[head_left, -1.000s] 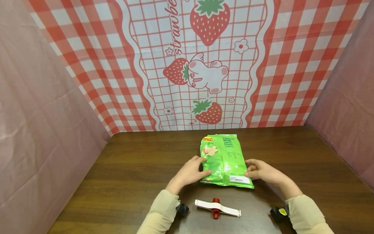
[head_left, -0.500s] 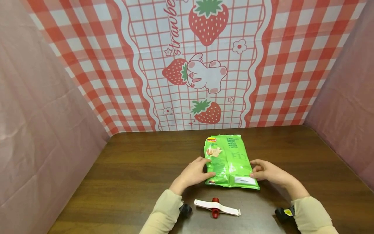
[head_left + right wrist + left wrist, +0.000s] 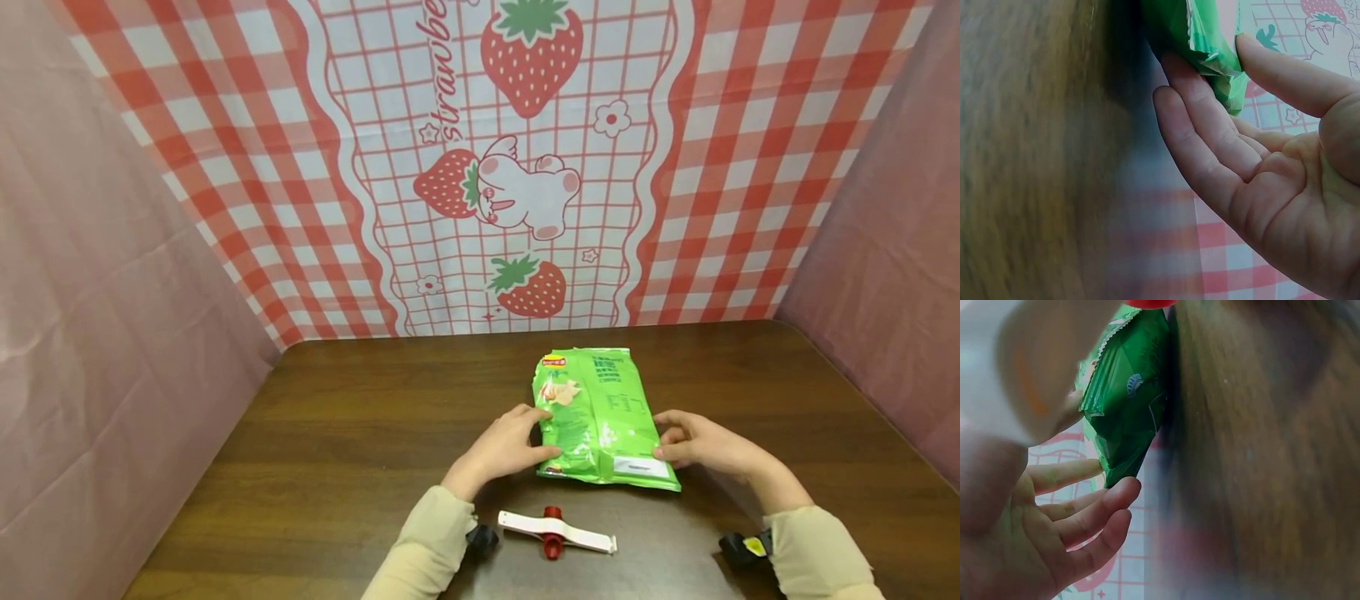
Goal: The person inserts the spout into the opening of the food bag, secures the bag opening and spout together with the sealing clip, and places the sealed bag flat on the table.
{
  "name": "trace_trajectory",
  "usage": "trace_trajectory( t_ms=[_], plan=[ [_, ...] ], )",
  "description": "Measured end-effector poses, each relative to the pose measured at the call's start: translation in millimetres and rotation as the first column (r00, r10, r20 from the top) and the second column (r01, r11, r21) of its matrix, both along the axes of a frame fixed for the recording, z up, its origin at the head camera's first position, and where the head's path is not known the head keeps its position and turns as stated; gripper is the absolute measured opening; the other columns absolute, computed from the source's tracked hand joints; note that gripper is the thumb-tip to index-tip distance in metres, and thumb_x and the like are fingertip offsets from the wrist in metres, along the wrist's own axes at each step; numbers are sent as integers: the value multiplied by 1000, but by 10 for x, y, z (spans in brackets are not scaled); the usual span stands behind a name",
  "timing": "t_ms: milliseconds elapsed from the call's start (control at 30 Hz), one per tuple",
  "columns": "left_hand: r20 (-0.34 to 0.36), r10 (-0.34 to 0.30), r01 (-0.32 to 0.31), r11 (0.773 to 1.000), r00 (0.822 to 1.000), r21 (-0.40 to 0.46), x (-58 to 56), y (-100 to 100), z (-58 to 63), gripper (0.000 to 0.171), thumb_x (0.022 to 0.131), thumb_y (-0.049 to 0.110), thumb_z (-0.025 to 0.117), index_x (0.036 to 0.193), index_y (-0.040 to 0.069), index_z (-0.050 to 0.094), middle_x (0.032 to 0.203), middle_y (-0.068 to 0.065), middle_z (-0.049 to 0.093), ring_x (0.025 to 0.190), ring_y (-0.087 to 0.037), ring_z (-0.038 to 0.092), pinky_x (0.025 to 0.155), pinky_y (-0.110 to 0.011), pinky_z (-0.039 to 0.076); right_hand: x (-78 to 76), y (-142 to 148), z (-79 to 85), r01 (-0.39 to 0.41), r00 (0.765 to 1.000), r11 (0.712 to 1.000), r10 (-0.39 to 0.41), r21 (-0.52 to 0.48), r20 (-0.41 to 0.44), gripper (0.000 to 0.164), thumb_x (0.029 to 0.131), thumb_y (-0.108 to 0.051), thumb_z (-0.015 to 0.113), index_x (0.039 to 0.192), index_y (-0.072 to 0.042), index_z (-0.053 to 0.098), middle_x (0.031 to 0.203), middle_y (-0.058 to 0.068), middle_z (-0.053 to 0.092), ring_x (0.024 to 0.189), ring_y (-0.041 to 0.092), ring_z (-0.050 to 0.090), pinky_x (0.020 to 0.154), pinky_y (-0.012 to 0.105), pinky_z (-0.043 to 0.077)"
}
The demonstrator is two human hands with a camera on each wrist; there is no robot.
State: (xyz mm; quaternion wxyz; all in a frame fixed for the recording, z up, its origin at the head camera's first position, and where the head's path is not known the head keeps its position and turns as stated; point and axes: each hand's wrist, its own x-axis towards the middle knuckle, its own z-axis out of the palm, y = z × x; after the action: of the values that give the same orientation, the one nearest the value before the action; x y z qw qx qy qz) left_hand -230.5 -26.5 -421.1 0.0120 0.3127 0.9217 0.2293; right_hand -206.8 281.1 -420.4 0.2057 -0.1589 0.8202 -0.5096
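A bright green bag of chips (image 3: 600, 417) lies on the brown table, its lower edge towards me. My left hand (image 3: 502, 450) holds its left side, thumb on the top face and fingers along the edge. In the left wrist view, the fingers (image 3: 1094, 540) reach the bag's corner. My right hand (image 3: 705, 446) grips the opposite side near the white label. The right wrist view shows the thumb (image 3: 1297, 78) on one face of the bag (image 3: 1213, 37) and fingers at the other. Nearer to me lies a white strip (image 3: 588, 538) with a red spout-like piece (image 3: 552, 543) across its middle.
A red-and-white checked cloth (image 3: 247, 167) with strawberry prints hangs behind the wooden table (image 3: 337, 433). Pinkish cloth walls (image 3: 97, 292) stand at both sides. Dark camera mounts (image 3: 742, 548) sit at the wrists, close over the table.
Both hands have moved to the right together, and the bag of chips has shifted right with them. The white strip with the red piece has stayed in place.
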Motion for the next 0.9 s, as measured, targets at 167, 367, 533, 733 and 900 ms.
trace_trajectory(
  t_ms=[167, 367, 533, 733, 900],
  plan=[
    [-7, -16, 16, 1000, 1000, -11, 16, 35, 7, 55, 82, 44, 62, 126, 13, 52, 118, -7, 56, 104, -17, 56, 88, -30, 45, 6, 63, -22, -6, 1000, 1000, 6, -6, 10, 69, 87, -14, 59, 128, 23, 18, 88, 11, 55, 78, 13, 58, 71, 31, 51],
    [-13, -42, 42, 999, 999, -27, 21, 67, 6, 54, 83, 44, 60, 127, 13, 52, 122, -7, 55, 107, -18, 55, 89, -30, 44, 29, 127, -32, -17, 1000, 1000, 17, -14, 11, 68, 88, -14, 58, 128, 23, 17, 88, 10, 55, 78, 11, 58, 71, 30, 51],
    [-17, -65, 64, 997, 998, -49, 25, 99, 7, 54, 84, 44, 58, 128, 13, 52, 124, -6, 54, 111, -16, 53, 91, -30, 43, 59, 161, -30, -20, 999, 1000, 21, -14, 26, 68, 88, -14, 57, 128, 23, 16, 88, 11, 55, 78, 12, 58, 72, 30, 51],
    [7, -80, 81, 995, 997, -62, 40, 133, 3, 55, 86, 44, 56, 131, 14, 49, 127, -6, 52, 113, -16, 52, 93, -33, 42, 91, 205, -27, -20, 999, 1000, 20, 3, 35, 68, 89, -15, 56, 128, 23, 16, 90, 11, 54, 80, 12, 58, 73, 30, 50],
    [22, -88, 89, 993, 996, -72, 53, 166, 0, 56, 87, 46, 53, 134, 17, 45, 130, -6, 49, 114, -16, 51, 94, -33, 42, 106, 262, -25, -14, 999, 1000, 13, 17, 38, 67, 89, -15, 56, 128, 23, 16, 91, 12, 54, 81, 13, 58, 73, 30, 50]
  ],
)
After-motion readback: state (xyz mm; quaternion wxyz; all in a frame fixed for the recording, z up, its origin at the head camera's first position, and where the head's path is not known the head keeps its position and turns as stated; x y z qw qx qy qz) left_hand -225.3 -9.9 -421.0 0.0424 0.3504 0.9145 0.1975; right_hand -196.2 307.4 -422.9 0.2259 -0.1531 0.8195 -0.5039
